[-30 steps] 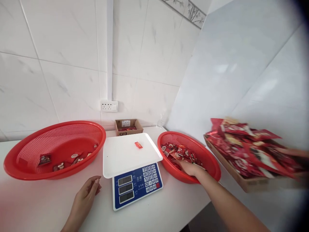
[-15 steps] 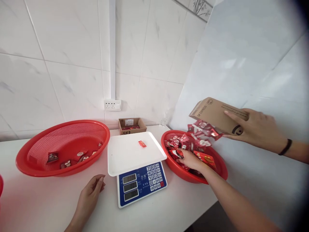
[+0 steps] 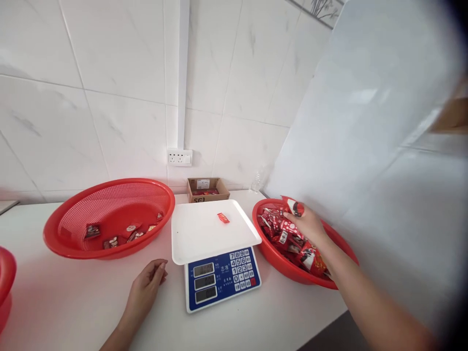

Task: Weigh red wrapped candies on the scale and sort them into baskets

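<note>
Over the right red basket (image 3: 268, 253), my right hand (image 3: 307, 224) is closed on a red snack packet (image 3: 295, 207) with a black-and-white print. Beneath it, the basket holds a heap of small red wrapped packets (image 3: 288, 236), some dotted white. My left hand (image 3: 148, 282) rests on the white table, fingers loosely curled, with nothing seen in them. Between the hands stands a digital weighing scale (image 3: 223, 282) with a blue keypad panel. On its white tray (image 3: 204, 239) lies one small red packet (image 3: 223, 218).
To the left, another red basket (image 3: 109, 195) holds several wrapped packets. A small open cardboard box (image 3: 208, 197) stands behind the scale against the tiled wall. Beside it is a clear plastic item (image 3: 258, 179). Part of a third red basket (image 3: 5, 273) shows at the left edge.
Another person's hand and the cardboard box pouring packets have left the basket; a brown blur remains at the right edge. My right hand has lifted slightly with its packet. The view has shifted right.
</note>
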Tool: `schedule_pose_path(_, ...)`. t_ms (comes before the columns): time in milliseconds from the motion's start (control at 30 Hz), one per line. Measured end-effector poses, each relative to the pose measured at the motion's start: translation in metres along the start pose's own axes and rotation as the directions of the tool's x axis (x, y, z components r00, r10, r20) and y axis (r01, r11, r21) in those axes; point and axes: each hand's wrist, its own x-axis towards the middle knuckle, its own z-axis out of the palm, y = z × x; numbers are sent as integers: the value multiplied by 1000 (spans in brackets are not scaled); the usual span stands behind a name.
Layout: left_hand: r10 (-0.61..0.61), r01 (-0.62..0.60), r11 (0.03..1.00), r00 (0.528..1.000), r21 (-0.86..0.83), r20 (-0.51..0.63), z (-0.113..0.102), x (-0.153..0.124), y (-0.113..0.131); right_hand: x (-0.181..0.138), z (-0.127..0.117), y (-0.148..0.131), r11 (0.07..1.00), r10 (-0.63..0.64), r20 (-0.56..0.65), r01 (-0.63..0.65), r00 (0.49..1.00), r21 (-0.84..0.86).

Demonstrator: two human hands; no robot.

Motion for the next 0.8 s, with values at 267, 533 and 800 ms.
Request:
schedule_pose_path(267, 12, -12, 1000, 1000, -21, 18, 1, -1, -7, -23, 61, -91, 843, -31, 296, -134, 955, 521)
schedule_pose_path(533, 17, -17, 998, 1000, -53, 1, 0, -2, -10, -41, 115, -123, 811, -105, 400, -154, 910, 564)
schedule_pose_path(800, 5, -3, 998, 1000, -59, 24, 3, -2, -14, -48, 109, -120, 880, -108, 570, -189, 814, 436)
